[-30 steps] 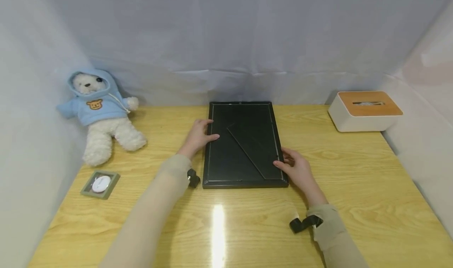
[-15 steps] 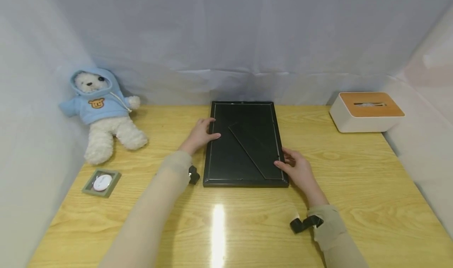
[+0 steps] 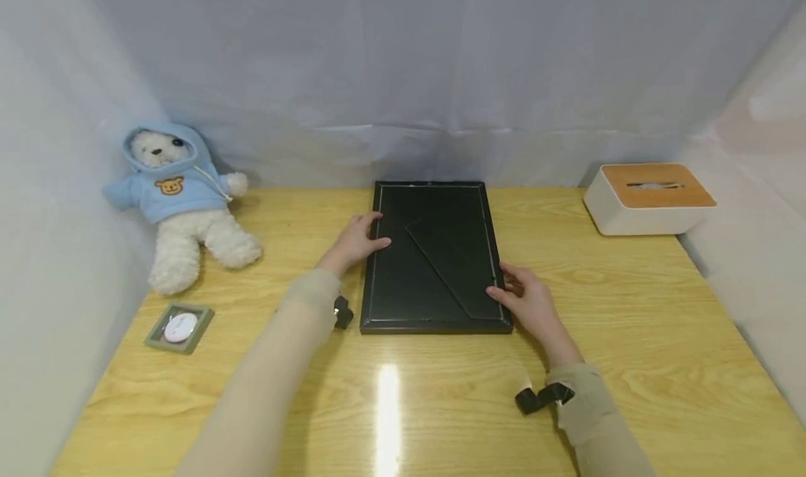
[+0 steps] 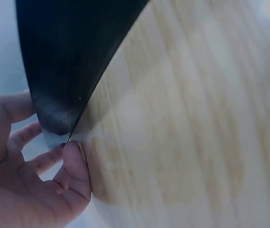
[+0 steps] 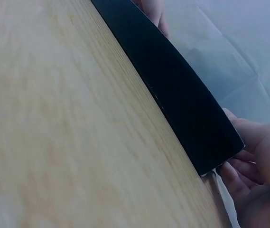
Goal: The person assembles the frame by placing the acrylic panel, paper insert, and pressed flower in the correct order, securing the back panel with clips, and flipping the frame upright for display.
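Note:
A black rectangular frame [image 3: 434, 260] lies on the wooden table with its backing side up, a slanted stand panel [image 3: 453, 253] flat against it. My left hand [image 3: 354, 245] grips the frame's left edge, thumb on top. On the lower right edge, my right hand [image 3: 529, 305] pinches the frame, thumb over the rim. The left wrist view has the left hand [image 4: 35, 166] with fingers around the side of the black frame [image 4: 73, 61]. In the right wrist view the right hand [image 5: 260, 171] holds the frame's end [image 5: 172, 95]; some fingertips are hidden beneath.
A plush toy in a blue hoodie [image 3: 182, 197] leans at the back left, with a small green-rimmed case [image 3: 200, 326] in front of it. A white tissue box with a wooden lid [image 3: 661, 218] stands at the back right. Pale curtains [image 3: 428, 64] border the table.

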Motion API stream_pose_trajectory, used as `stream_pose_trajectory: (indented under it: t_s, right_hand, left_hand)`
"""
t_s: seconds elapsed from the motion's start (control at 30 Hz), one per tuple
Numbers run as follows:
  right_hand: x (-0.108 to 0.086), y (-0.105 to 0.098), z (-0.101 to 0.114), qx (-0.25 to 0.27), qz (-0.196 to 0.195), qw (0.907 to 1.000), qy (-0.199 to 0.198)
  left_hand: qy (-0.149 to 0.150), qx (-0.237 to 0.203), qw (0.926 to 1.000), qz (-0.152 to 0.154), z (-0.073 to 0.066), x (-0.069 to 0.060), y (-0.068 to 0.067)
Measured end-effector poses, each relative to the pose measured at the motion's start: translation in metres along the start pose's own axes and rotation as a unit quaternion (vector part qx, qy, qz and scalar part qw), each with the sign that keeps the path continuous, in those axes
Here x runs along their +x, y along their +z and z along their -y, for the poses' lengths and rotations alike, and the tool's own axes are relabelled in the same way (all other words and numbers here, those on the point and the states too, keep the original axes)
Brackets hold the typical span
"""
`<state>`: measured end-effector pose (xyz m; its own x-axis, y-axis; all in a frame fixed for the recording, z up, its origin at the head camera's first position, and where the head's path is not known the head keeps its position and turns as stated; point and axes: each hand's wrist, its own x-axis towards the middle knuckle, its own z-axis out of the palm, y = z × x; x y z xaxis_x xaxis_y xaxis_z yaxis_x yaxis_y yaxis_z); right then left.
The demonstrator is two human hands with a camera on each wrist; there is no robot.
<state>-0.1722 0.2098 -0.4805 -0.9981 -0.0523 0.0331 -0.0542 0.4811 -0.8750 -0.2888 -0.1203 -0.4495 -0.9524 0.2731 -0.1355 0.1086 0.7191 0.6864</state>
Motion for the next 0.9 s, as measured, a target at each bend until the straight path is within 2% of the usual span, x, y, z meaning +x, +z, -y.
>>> stream_pose_trajectory:
  t_s: [0.17,0.37,0.47,0.6,0.9]
  right_hand:
    - [0.0015,0.0047,-0.0025,0.016,0.001,0.9998,-0.01]
    - [0.0022,0.0053,-0.0025,0.018,0.002,0.9998,-0.007]
    - [0.002,0.0038,-0.0022,0.011,0.001,0.9999,-0.009]
    - [0.0017,0.0019,-0.0022,0.011,0.002,0.9999,-0.011]
    - [0.0016,0.0015,-0.0032,0.015,-0.001,0.9998,-0.008]
  left_hand:
    - [-0.002,-0.023,0.9997,0.002,0.0046,-0.0019,-0.0009]
    - [-0.016,-0.047,0.9985,-0.021,0.0052,-0.0012,0.0006]
    - [-0.018,-0.034,0.9991,-0.017,0.0035,-0.0007,0.0003]
    - [-0.006,0.007,0.9999,-0.004,0.0009,-0.0002,-0.0005]
    - [-0.015,0.037,0.9991,-0.01,-0.0033,-0.0003,0.0002]
